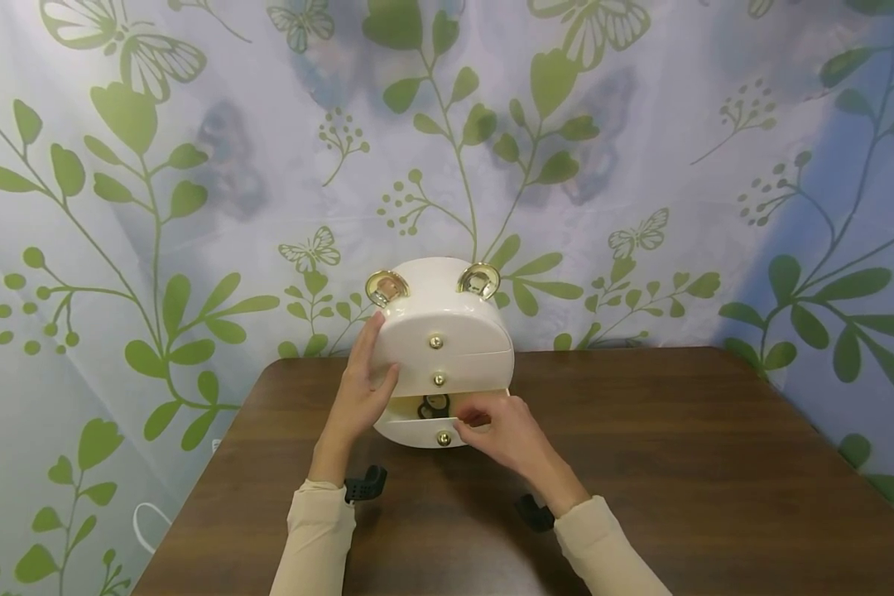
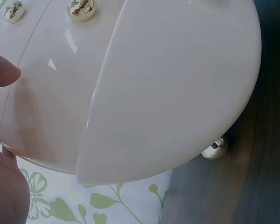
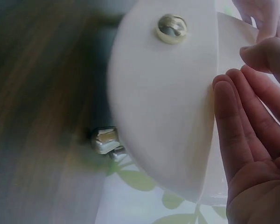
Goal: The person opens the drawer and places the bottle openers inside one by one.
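A white jewelry box with gold ears and gold knobs stands upright on the table. Its bottom drawer is pulled out, and a black looped object lies inside; its kind is unclear. My left hand rests against the box's left side, fingers extended upward and thumb spread toward the front. At the right end of the open drawer's top edge is my right hand, fingertips at the rim. In the right wrist view, the thumb stands apart from the fingers, with nothing seen between them.
The brown wooden table extends to both sides of the box. Behind it hangs a pale cloth printed with green leaves and butterflies. A white loop shows beyond the table's left edge. Black straps are on both wrists.
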Available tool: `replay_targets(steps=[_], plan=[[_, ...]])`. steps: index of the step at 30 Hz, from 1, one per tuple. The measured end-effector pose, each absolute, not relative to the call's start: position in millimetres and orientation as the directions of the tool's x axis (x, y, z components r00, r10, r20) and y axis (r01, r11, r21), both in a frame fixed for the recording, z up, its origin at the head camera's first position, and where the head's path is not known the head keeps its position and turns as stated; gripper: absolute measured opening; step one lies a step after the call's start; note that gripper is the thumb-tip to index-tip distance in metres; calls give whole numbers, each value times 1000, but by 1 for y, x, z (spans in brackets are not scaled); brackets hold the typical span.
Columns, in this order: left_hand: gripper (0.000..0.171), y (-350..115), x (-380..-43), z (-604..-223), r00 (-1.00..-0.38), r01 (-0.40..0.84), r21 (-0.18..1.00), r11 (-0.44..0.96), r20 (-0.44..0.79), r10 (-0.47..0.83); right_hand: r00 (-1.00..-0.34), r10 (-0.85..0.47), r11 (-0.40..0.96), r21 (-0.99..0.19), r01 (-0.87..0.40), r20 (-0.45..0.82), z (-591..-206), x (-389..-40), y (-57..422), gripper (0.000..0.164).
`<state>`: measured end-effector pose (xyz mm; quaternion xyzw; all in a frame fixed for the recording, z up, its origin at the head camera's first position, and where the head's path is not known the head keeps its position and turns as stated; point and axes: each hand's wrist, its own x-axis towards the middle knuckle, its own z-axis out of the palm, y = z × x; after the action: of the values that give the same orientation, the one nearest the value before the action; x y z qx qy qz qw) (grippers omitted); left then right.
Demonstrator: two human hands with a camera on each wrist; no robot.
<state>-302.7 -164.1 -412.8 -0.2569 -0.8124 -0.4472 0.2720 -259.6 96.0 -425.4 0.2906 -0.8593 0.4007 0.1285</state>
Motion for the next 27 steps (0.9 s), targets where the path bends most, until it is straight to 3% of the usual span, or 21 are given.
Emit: replay_targets(steps=[17,27], plan=[[82,-165,-303,-414,-725,654,589,474,667,171,-725,-421,541,-490,-684,546,-457,-254,85,14],[81,-165,-304,-414,-721,658,590,467,673,165,-685,-401,578,-412,-704,608,-465,-255,78,13]])
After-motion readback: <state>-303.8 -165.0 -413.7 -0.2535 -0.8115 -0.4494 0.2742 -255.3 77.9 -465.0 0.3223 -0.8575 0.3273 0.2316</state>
